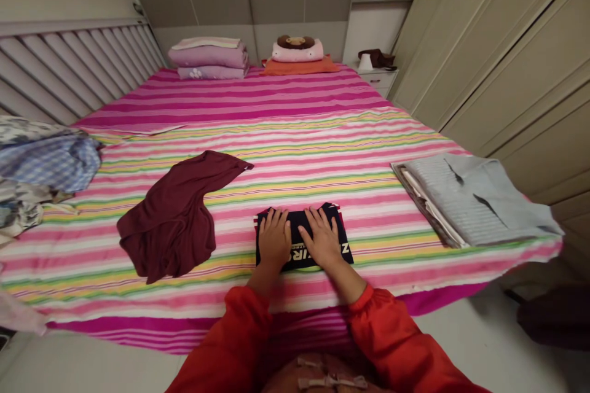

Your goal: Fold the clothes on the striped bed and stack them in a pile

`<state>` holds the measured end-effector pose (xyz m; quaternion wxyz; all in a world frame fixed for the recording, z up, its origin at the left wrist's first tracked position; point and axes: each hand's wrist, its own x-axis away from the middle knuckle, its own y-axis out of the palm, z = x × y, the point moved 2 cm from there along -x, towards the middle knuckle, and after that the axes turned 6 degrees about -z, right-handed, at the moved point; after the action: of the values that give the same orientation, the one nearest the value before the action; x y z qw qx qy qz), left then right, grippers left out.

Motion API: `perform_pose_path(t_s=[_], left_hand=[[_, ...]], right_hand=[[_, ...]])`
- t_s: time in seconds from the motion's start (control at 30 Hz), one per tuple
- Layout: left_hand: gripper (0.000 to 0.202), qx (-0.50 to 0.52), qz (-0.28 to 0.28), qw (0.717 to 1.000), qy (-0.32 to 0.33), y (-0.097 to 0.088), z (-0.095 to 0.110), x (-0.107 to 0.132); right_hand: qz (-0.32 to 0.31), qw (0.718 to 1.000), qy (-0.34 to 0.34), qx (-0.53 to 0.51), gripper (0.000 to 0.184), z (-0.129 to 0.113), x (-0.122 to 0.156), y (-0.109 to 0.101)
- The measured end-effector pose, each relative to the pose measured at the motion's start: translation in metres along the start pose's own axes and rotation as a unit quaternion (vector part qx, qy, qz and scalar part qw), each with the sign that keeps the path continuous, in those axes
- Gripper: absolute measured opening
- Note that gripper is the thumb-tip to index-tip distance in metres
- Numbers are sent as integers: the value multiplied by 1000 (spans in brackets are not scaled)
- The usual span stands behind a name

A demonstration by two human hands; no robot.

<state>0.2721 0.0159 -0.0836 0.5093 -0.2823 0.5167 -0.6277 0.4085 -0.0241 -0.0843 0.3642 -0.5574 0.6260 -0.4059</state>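
A dark navy garment with pale printed letters lies folded into a small rectangle near the bed's front edge. My left hand rests flat on its left part, fingers stretched out and pointing away from me. On the right part lies my right hand, palm down with the thumb spread toward the middle. Both hands press on the cloth from above without gripping it. Left of them a maroon garment lies loosely crumpled on the striped sheet.
On the right is a stack of folded clothes, a grey-blue one on top. Loose clothes, one blue checked, heap at the left edge. Folded purple bedding and a pink pillow stand by the headboard. Wardrobes line the right side.
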Motion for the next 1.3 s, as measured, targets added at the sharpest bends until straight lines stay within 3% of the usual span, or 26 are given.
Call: perform_pose_path(t_s=[0.23,0.37,0.47,0.6,0.67,0.77,0.87,1.0,1.13,1.3], left_hand=[[47,4,36,999,-41,-7,-38,15],[49,5,22,999,-22,-10,-58,23],[48,7,5,1000,-19,-16,-60,22],[44,-5,18,998,-57,-29,-39,28],[44,-10,20,1000,7,-30,-15,38],[52,-13,-57,985,162,-17,27,56],[59,-17,-127,977,170,-1,54,63],[56,157,-154,974,61,-5,61,43],[53,306,-139,942,10,-38,53,-4],[32,468,-116,873,-70,-78,29,-67]], right_hand=[[67,998,10,14,49,26,8,-2],[113,993,29,13,47,43,18,-1],[134,990,35,-8,46,61,28,0],[138,986,36,-90,46,91,40,-1],[133,974,43,-180,50,102,43,-1],[130,932,64,-334,68,109,44,-4],[127,906,76,-396,81,109,47,-11],[127,885,95,-438,77,112,61,-24],[131,857,125,-482,76,119,77,-34],[107,761,186,-612,63,114,86,-40]])
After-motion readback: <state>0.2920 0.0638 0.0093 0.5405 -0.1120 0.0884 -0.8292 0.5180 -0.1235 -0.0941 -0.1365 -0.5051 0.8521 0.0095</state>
